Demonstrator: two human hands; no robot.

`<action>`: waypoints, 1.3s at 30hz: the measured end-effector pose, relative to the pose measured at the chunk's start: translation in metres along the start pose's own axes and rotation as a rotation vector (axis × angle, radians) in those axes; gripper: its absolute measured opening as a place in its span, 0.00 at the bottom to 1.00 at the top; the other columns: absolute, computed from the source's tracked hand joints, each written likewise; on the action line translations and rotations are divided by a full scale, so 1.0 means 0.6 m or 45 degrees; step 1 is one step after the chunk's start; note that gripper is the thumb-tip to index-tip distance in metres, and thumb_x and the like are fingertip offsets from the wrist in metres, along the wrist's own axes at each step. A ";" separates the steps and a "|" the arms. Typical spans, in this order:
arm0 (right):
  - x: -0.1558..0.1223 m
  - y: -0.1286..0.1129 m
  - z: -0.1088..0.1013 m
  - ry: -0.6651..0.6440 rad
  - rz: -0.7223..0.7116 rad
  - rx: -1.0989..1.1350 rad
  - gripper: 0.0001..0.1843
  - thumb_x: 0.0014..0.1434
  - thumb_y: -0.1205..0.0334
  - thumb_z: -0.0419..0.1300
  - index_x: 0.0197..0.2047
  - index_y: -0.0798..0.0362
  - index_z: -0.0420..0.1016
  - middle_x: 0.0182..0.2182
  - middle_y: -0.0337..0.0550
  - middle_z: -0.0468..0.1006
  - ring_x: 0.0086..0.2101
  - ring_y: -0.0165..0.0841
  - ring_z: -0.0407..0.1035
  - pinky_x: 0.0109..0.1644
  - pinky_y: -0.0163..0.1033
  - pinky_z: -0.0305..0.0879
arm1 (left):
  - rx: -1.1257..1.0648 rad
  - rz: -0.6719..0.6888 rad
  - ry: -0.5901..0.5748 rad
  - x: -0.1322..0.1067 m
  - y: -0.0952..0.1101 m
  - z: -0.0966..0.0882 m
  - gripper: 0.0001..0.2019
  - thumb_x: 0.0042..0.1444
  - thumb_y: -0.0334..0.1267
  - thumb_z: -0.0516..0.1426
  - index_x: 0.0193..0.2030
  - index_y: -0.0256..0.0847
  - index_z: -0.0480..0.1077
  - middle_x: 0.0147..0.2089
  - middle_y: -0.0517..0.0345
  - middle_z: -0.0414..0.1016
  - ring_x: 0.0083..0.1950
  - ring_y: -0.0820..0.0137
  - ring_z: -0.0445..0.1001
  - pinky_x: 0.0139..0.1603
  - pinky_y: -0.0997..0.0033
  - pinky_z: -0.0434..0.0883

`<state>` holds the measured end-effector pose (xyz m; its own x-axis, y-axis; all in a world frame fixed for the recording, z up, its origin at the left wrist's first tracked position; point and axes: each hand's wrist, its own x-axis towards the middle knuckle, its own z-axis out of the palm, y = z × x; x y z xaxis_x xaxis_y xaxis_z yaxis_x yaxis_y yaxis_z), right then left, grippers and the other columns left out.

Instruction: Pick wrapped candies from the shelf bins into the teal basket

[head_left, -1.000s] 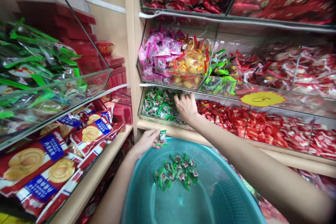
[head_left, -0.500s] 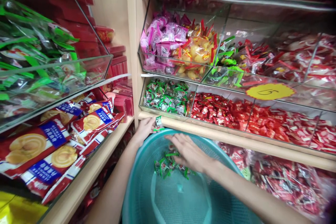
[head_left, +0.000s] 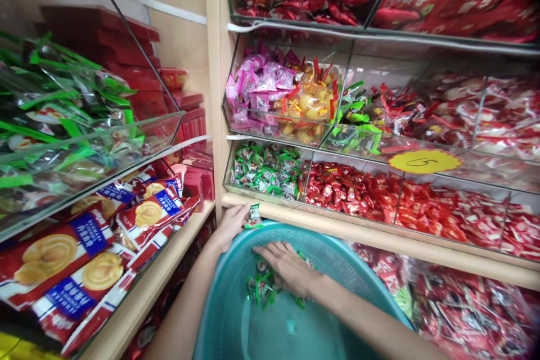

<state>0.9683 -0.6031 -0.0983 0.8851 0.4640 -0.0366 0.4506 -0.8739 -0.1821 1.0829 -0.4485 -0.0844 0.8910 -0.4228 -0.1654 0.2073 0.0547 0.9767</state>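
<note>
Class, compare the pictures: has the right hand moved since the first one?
Yes. Against the wooden shelf edge, the right hand has moved down, from above it at the green candy bin to below it, within the teal basket.

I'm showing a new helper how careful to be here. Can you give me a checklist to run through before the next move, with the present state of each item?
1. Left hand has a hold on its green-edged packet: ok, held beside the basket's rim.
2. Right hand is inside the teal basket: ok, over the loose packets.
3. Right hand is empty: cannot tell, its underside is hidden.
4. Loose packets can all be counted: not ok, the right hand covers some.
5. Basket is supported from below: cannot tell, its underside is out of view.
6. Bin of green packets is unobstructed: ok, neither hand is in front of it.
</note>
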 end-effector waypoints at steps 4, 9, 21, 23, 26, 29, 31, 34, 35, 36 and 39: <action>0.000 0.004 -0.081 0.161 -0.036 -0.087 0.23 0.52 0.73 0.50 0.53 0.54 0.61 0.45 0.48 0.69 0.45 0.38 0.60 0.50 0.43 0.57 | -0.031 0.015 -0.022 -0.001 0.001 0.001 0.21 0.46 0.55 0.58 0.37 0.37 0.71 0.29 0.57 0.75 0.31 0.70 0.73 0.28 0.77 0.65; 0.055 0.031 -0.189 0.565 0.147 -0.193 0.16 0.54 0.73 0.47 0.45 0.55 0.65 0.38 0.46 0.70 0.40 0.36 0.60 0.44 0.39 0.59 | -0.032 0.006 -0.012 0.003 -0.001 -0.001 0.21 0.46 0.56 0.58 0.36 0.38 0.71 0.28 0.58 0.74 0.31 0.70 0.73 0.31 0.75 0.65; 0.190 0.087 -0.237 0.767 0.557 -0.624 0.24 0.56 0.71 0.48 0.57 0.57 0.55 0.45 0.52 0.70 0.45 0.43 0.59 0.47 0.45 0.58 | 0.014 0.075 -0.036 0.006 -0.005 -0.003 0.22 0.46 0.57 0.57 0.33 0.37 0.71 0.28 0.58 0.74 0.33 0.69 0.73 0.33 0.73 0.66; 0.179 0.081 -0.237 0.814 0.572 -0.643 0.24 0.57 0.73 0.46 0.58 0.56 0.55 0.44 0.53 0.70 0.45 0.43 0.60 0.46 0.46 0.59 | 0.020 0.078 -0.031 0.006 -0.005 -0.003 0.21 0.46 0.57 0.57 0.33 0.37 0.71 0.28 0.58 0.74 0.33 0.69 0.73 0.33 0.73 0.66; 0.145 0.062 -0.228 0.887 0.501 -0.467 0.25 0.57 0.73 0.46 0.59 0.56 0.54 0.45 0.54 0.69 0.46 0.43 0.60 0.48 0.48 0.59 | 0.011 0.077 -0.037 0.005 -0.003 -0.003 0.21 0.46 0.56 0.58 0.34 0.37 0.72 0.28 0.57 0.74 0.32 0.69 0.73 0.32 0.73 0.66; 0.098 0.036 -0.204 1.027 0.356 0.233 0.24 0.56 0.67 0.53 0.56 0.52 0.57 0.48 0.50 0.69 0.49 0.41 0.61 0.53 0.49 0.59 | -0.024 0.068 -0.047 0.002 0.000 -0.001 0.21 0.47 0.55 0.58 0.35 0.37 0.72 0.28 0.56 0.75 0.32 0.69 0.73 0.32 0.73 0.67; 0.066 0.016 -0.184 1.025 0.317 1.023 0.23 0.54 0.62 0.58 0.53 0.49 0.59 0.46 0.45 0.71 0.46 0.37 0.65 0.52 0.47 0.62 | -0.041 0.056 -0.054 0.000 0.003 0.000 0.20 0.47 0.54 0.58 0.35 0.37 0.72 0.29 0.56 0.75 0.31 0.69 0.74 0.32 0.73 0.67; 0.020 -0.008 -0.155 0.735 0.300 2.084 0.18 0.52 0.60 0.61 0.46 0.51 0.63 0.43 0.43 0.74 0.43 0.32 0.70 0.52 0.43 0.64 | -0.059 0.035 -0.075 -0.006 0.009 0.003 0.19 0.48 0.52 0.58 0.37 0.36 0.72 0.30 0.55 0.76 0.32 0.68 0.75 0.32 0.73 0.69; 0.007 -0.013 -0.146 0.643 0.289 2.294 0.15 0.53 0.61 0.61 0.44 0.52 0.65 0.44 0.44 0.74 0.44 0.31 0.70 0.54 0.41 0.63 | -0.068 0.023 -0.080 -0.008 0.012 0.004 0.19 0.49 0.51 0.58 0.38 0.36 0.72 0.30 0.55 0.76 0.32 0.68 0.75 0.32 0.73 0.69; -0.005 -0.016 -0.138 0.581 0.277 2.439 0.13 0.53 0.61 0.60 0.42 0.53 0.66 0.45 0.45 0.74 0.45 0.31 0.70 0.55 0.40 0.62 | -0.077 0.011 -0.083 -0.010 0.014 0.006 0.18 0.50 0.50 0.58 0.38 0.36 0.71 0.30 0.55 0.76 0.31 0.68 0.75 0.32 0.73 0.70; -0.033 -0.015 -0.113 0.509 0.279 2.660 0.12 0.56 0.62 0.57 0.44 0.56 0.66 0.48 0.48 0.73 0.48 0.31 0.69 0.57 0.36 0.60 | -0.095 -0.019 -0.081 -0.013 0.019 0.009 0.15 0.52 0.48 0.57 0.37 0.35 0.70 0.29 0.55 0.76 0.30 0.69 0.76 0.33 0.71 0.72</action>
<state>0.9547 -0.6142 -0.0292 0.9891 0.1101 -0.0975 -0.1455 0.6362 -0.7576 1.0759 -0.4496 -0.0710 0.8605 -0.4808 -0.1685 0.2520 0.1142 0.9610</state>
